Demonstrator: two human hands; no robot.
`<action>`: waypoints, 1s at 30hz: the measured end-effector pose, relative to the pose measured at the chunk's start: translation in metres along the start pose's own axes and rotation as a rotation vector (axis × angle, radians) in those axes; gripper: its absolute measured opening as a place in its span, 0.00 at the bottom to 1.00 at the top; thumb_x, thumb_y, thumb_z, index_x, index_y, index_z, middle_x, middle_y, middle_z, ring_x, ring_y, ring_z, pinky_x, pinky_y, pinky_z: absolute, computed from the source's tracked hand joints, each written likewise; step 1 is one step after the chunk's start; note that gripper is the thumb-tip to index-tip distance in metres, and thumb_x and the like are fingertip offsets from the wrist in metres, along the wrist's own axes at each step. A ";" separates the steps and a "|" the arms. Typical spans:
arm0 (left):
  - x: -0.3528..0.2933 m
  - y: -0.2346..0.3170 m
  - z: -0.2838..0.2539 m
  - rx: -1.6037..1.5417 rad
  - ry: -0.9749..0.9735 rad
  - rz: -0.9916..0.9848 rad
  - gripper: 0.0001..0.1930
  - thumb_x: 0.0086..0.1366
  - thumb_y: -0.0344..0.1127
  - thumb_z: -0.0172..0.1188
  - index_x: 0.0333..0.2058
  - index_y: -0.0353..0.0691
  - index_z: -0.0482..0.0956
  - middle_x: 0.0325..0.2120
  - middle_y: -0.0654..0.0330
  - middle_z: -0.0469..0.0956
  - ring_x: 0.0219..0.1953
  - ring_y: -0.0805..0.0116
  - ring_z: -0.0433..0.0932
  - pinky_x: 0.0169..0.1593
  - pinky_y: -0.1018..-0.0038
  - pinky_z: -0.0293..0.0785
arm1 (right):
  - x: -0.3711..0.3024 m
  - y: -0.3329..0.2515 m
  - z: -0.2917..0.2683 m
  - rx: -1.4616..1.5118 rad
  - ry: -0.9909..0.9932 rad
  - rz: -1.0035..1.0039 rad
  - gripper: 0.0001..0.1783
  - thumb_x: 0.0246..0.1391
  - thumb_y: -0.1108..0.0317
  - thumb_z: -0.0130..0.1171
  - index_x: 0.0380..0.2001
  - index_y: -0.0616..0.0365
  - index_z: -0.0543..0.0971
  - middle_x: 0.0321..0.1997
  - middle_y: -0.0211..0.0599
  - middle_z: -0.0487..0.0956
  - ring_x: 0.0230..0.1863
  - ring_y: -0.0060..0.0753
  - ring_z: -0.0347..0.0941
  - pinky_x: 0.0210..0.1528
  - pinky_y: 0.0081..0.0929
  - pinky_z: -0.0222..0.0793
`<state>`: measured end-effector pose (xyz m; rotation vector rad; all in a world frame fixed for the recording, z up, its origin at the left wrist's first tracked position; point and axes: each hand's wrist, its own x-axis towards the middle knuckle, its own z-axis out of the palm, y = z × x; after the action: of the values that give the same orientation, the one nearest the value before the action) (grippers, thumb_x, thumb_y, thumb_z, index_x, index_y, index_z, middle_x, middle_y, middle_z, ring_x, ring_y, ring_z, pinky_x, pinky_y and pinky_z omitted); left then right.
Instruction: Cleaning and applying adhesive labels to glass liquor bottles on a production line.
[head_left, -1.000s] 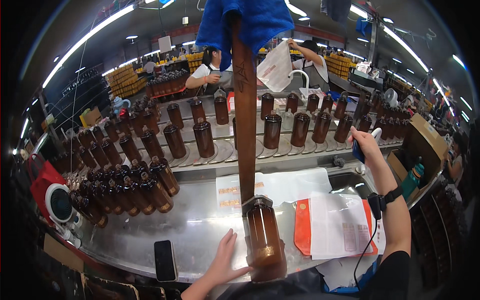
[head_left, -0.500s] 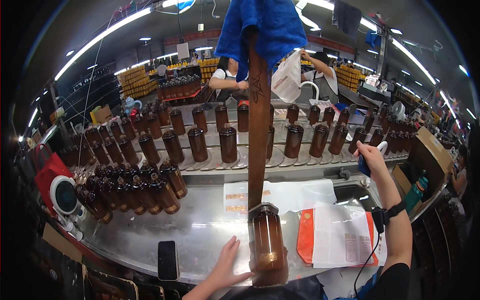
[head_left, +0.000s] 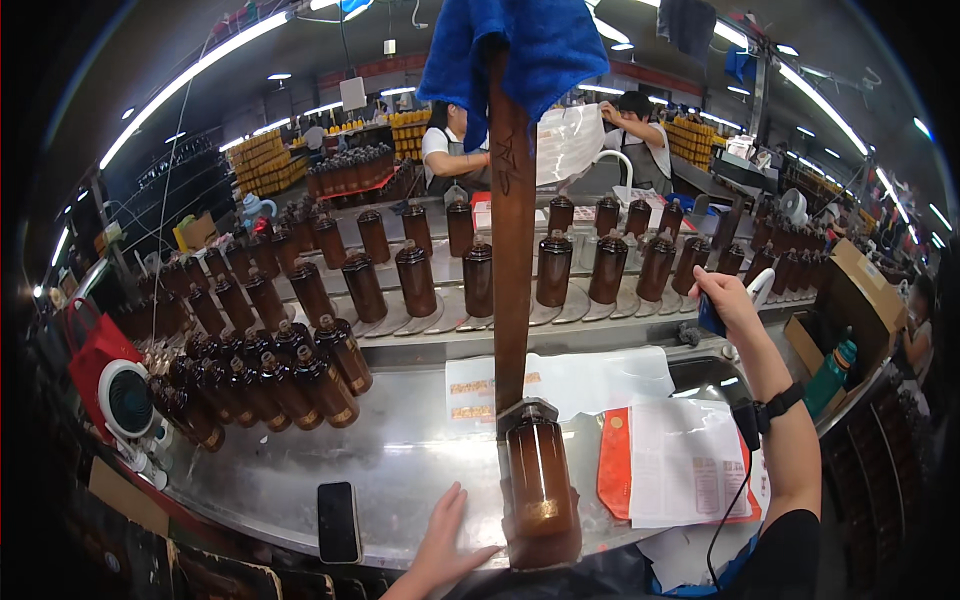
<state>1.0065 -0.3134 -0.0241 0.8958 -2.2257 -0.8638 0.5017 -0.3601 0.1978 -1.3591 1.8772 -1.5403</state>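
Note:
An amber-brown glass bottle with a gold mark low on its side stands at the foot of the wooden post, close in front of me. My left hand lies open beside it, fingers spread over the metal bench, thumb near the bottle's base. Farther right, my right hand is raised near the conveyor's edge, closed on a dark blue flat tool; most of it is hidden by the fingers. Below that arm, printed clear label sheets lie on an orange-red folder.
Several brown bottles are grouped at the left of the bench, behind a phone. Bottle rows stand on the conveyor. The wooden post rises centrally. A sink, carton and fan are around.
The conveyor bottles have shifted left. Across the line, a co-worker now holds a white sheet spread out. My hands have barely moved.

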 end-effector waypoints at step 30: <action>-0.027 -0.026 -0.073 0.337 -0.169 0.290 0.43 0.52 0.56 0.67 0.60 0.33 0.65 0.60 0.46 0.64 0.60 0.44 0.63 0.63 0.56 0.60 | 0.135 -0.067 0.024 -0.441 0.347 -0.165 0.23 0.49 0.43 0.59 0.22 0.52 0.87 0.20 0.39 0.80 0.23 0.36 0.75 0.32 0.33 0.69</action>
<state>1.0839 -0.3324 -0.0052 0.6371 -2.6170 -0.4517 0.4855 -0.4815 0.2884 -1.5346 2.4894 -1.5818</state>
